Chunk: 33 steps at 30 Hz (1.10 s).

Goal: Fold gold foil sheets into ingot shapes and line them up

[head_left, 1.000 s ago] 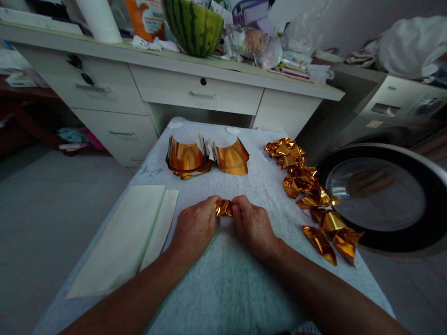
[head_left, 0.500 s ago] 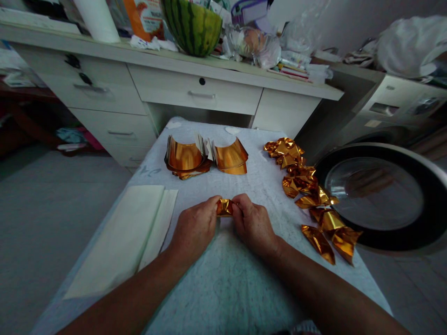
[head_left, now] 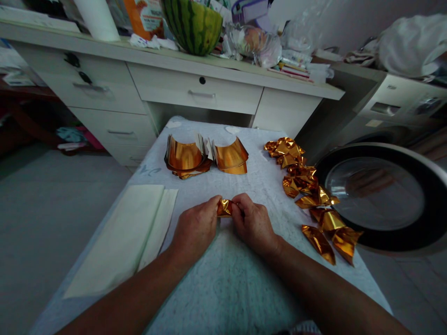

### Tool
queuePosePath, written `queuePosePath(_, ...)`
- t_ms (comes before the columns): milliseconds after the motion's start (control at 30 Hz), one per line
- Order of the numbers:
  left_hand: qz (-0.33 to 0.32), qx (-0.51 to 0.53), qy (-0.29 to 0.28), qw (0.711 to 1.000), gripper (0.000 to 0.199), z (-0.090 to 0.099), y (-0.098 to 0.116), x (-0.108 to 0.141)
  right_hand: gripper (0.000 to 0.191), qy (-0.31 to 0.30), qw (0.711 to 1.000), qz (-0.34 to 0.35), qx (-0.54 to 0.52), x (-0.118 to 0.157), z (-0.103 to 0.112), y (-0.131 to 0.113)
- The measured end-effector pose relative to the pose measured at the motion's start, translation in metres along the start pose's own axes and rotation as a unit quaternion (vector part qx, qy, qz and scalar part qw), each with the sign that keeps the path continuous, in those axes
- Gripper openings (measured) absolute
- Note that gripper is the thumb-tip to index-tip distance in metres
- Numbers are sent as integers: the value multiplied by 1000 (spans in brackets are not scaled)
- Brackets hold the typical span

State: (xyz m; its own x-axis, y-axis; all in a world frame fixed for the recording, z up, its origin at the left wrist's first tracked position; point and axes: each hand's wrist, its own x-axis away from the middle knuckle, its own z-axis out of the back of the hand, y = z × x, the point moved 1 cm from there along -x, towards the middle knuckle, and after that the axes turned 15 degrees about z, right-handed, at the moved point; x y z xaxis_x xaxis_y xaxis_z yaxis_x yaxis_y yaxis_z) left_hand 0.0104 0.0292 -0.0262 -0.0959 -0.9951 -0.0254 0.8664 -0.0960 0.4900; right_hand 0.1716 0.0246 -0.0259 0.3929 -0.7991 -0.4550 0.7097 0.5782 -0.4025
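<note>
Between my hands, just above the cloth-covered table (head_left: 223, 284), is a small piece of folded gold foil paper (head_left: 224, 208). My left hand (head_left: 197, 222) pinches its left end, thumb on top. The right end is gripped by the closed fingers of my right hand (head_left: 254, 223). Only the shiny middle shows; both ends are hidden by fingers. Beyond my hands lie two curved stacks of gold foil sheets, a left stack (head_left: 185, 157) and a right stack (head_left: 231, 157). Several folded gold foil pieces (head_left: 323, 221) trail down the table's right side.
Folded off-white paper (head_left: 115, 237) lies left of my left forearm. A white desk (head_left: 195, 95) with drawers stands behind the table, bearing half a watermelon (head_left: 193, 28) and plastic bags. To the right, a washing machine's round door (head_left: 377, 195) hangs open against the table's edge.
Almost nothing differs. Both hands keep their grip on the foil piece in the same place, and the view has shifted only slightly.
</note>
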Motion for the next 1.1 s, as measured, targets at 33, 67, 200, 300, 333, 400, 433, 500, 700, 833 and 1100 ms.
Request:
queuePosePath(33, -3, -4, 1, 1000, 38, -1, 0, 0, 15, 2, 1000, -4, 1, 0, 0, 0)
queuePosePath(67, -5, -8, 1, 1000, 38, -2, 0, 0, 16, 4, 1000, -7, 2, 0, 0, 1)
queuePosePath(200, 4, -14, 4, 1000, 38, -4, -1, -1, 16, 10, 1000, 0, 1, 1, -2, 1)
queuePosePath(300, 17, -13, 7, 1000, 38, -3, 0, -2, 15, 9, 1000, 10, -4, 1, -3, 1)
queuePosePath(333, 19, -14, 8, 1000, 38, -3, 0, -2, 15, 9, 1000, 12, -6, 1, -3, 2)
queuePosePath(400, 18, -18, 5, 1000, 37, -3, 2, -2, 15, 13, 1000, 9, -7, 1, -3, 2)
queuePosePath(433, 15, -18, 2, 1000, 37, -3, 2, -2, 16, 16, 1000, 6, -8, 1, -2, 2)
queuePosePath(500, 11, -17, -7, 1000, 38, -4, 2, -1, 15, 20, 1000, 2, -10, 0, -2, 3)
queuePosePath(700, 10, 2, -14, 1000, 38, -2, 2, -1, 15, 20, 999, -1, -28, -1, 1, 2)
queuePosePath(833, 18, 53, -26, 998, 36, 3, 5, -1, 20, 19, 998, -16, -55, -1, 10, 2)
queuePosePath(1100, 31, 65, -10, 997, 37, 7, 4, -2, 18, 15, 994, 2, -105, -2, 19, 7)
